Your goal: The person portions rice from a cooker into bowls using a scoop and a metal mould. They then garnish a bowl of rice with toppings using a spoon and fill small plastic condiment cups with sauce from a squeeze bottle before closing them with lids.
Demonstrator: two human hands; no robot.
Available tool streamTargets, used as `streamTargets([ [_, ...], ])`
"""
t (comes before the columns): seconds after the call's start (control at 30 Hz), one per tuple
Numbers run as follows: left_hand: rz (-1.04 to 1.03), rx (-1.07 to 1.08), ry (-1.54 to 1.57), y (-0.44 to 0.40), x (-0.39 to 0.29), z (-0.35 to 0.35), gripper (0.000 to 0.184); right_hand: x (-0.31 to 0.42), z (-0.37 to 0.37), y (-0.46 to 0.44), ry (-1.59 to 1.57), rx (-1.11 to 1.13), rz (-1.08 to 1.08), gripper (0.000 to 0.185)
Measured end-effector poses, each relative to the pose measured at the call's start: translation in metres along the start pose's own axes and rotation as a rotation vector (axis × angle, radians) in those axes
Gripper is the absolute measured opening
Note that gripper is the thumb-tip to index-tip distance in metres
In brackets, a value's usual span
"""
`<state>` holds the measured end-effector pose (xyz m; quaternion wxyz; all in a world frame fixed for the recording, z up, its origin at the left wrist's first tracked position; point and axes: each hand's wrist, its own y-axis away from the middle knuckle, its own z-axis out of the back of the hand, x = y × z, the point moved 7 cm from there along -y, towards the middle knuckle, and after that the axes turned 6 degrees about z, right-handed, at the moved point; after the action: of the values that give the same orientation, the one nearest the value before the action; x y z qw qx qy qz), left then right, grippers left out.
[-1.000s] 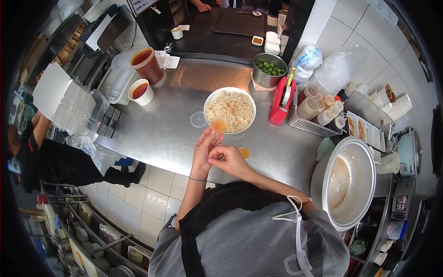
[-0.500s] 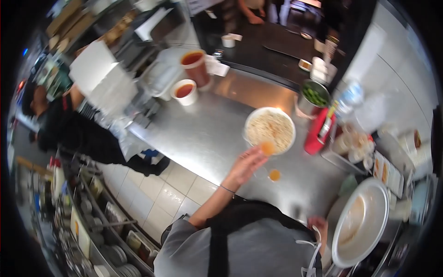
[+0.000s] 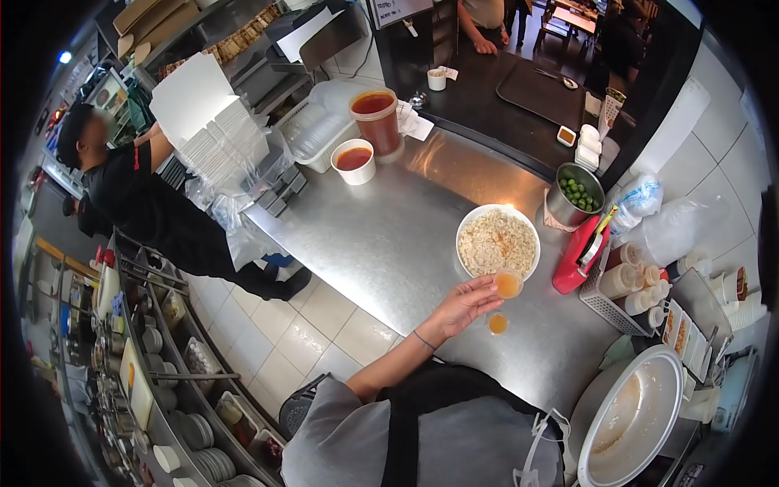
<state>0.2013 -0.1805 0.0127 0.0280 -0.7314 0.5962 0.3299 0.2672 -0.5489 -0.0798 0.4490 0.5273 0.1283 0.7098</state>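
Note:
My left hand pinches a small clear sauce cup of orange liquid between thumb and fingers. The cup is at the near edge of a white bowl filled with pale, rice-like food, which has an orange-red streak on top. Just below the held cup, a second sauce cup with similar orange liquid rests on the steel counter. My right hand is out of sight.
A tub of red sauce and a smaller white cup stand farther back. Limes fill a metal container beside a red tape dispenser. At right sits a large white basin. A co-worker handles white boxes.
The view has shifted, and the counter items appear farther right. My left hand still holds the sauce cup by the bowl. My right hand, earlier near the basin, has left view.

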Motion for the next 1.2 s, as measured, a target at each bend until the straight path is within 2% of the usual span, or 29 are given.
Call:
streamTargets([
  [0.17, -0.004, 0.023, -0.008, -0.005, 0.005, -0.002, 0.037, 0.007, 0.009, 0.009, 0.053, 0.033, 0.041, 0.021],
  [0.27, -0.003, -0.015, -0.021, -0.003, 0.012, 0.003, 0.034, 0.038, 0.027, 0.016, 0.037, 0.026, 0.176, 0.023],
  [0.37, 0.049, -0.018, -0.062, -0.004, 0.019, -0.001, 0.038, 0.099, 0.046, -0.022, -0.327, -0.093, 0.399, 0.021],
  [0.4, 0.055, -0.007, -0.078, -0.003, 0.020, -0.007, 0.038, 0.160, 0.051, -0.011, -0.562, -0.173, 0.542, 0.017],
  [0.43, 0.053, 0.001, -0.095, -0.003, 0.022, -0.013, 0.037, 0.183, 0.050, -0.019, -0.696, -0.210, 0.598, 0.016],
  [0.57, 0.077, 0.041, -0.157, -0.008, 0.034, -0.020, 0.037, 0.227, 0.031, -0.063, -0.796, -0.142, 0.674, 0.018],
  [0.77, 0.095, 0.036, -0.172, -0.009, 0.040, -0.017, 0.037, 0.225, 0.019, -0.090, -0.927, -0.059, 0.550, 0.019],
  [0.97, 0.106, 0.064, -0.270, -0.011, 0.043, -0.011, 0.038, 0.224, 0.019, -0.092, -1.008, -0.049, 0.551, 0.024],
  [1.07, 0.151, 0.179, -0.280, -0.013, 0.045, -0.013, 0.041, 0.222, 0.025, -0.091, -1.034, -0.039, 0.574, 0.026],
  [1.2, 0.278, 0.134, -0.264, -0.026, 0.060, -0.006, 0.051, 0.209, 0.030, -0.089, -0.994, -0.041, 0.568, 0.026],
])
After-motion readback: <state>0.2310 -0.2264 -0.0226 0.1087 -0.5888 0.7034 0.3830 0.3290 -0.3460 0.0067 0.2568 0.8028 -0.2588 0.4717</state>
